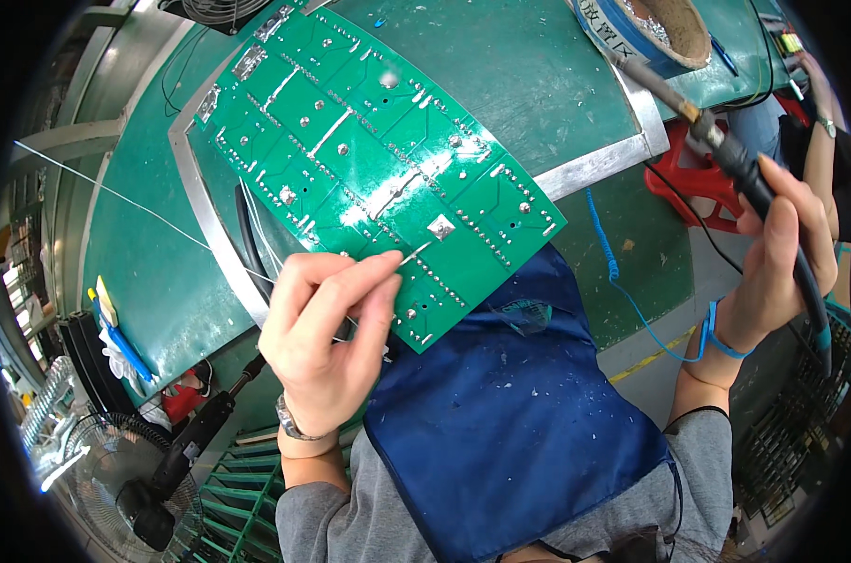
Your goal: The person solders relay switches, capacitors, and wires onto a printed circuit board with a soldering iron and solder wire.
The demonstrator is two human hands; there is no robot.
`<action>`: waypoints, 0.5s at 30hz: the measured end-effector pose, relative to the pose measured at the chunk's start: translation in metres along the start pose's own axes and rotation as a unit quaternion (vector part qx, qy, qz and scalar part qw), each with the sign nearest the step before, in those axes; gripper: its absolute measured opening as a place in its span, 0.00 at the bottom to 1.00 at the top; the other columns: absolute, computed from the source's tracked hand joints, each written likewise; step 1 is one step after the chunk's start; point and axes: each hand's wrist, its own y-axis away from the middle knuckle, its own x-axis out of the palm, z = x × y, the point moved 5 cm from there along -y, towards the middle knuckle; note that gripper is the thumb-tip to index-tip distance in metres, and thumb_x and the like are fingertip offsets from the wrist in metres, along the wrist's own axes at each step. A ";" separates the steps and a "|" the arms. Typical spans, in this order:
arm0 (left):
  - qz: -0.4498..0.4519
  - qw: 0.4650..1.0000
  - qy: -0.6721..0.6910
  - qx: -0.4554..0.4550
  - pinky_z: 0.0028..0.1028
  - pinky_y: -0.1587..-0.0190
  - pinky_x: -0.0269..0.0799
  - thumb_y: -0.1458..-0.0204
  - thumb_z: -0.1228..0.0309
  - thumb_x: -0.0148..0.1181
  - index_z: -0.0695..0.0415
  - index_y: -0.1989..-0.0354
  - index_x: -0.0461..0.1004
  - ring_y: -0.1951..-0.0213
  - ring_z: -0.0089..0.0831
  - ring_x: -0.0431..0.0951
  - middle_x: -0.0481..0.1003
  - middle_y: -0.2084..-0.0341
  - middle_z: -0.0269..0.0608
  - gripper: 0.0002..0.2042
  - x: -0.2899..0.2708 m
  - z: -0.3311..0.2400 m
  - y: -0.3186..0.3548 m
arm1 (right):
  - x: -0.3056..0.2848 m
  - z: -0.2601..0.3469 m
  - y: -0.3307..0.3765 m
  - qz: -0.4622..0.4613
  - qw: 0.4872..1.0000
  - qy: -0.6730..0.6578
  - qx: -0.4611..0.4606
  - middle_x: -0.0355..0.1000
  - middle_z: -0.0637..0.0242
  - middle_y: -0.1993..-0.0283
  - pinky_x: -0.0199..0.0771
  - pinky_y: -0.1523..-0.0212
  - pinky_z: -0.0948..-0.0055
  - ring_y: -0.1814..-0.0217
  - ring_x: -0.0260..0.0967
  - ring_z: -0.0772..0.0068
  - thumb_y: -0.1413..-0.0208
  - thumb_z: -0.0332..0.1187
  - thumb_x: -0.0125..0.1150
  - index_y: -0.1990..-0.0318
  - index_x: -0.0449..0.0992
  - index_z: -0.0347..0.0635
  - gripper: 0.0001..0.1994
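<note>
Left hand [327,328] feeds solder wire [412,253] onto green circuit board [369,150]; right hand [777,253] holds soldering iron [726,150].

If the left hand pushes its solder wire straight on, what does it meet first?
Likely the square silver solder pad on the green circuit board: the left hand aims its thin wire there, though height above it is unclear.

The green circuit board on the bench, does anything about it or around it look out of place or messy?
The green circuit board overhangs the bench edge, its near corner above the blue apron. The apron is flecked with pale specks, possibly solder. The left hand holds solder wire to it; the right hand holds the soldering iron away.
</note>
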 end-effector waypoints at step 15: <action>0.040 0.993 -0.040 0.105 0.24 0.79 0.64 0.69 0.83 0.68 0.60 0.64 0.81 0.78 0.24 0.69 0.69 0.75 0.34 0.17 0.027 -0.023 -0.006 | 0.052 0.006 -0.036 0.342 0.912 -0.212 -0.075 0.74 0.65 0.80 0.60 0.79 0.78 0.81 0.64 0.76 0.55 0.37 0.61 0.74 0.81 0.37 0.11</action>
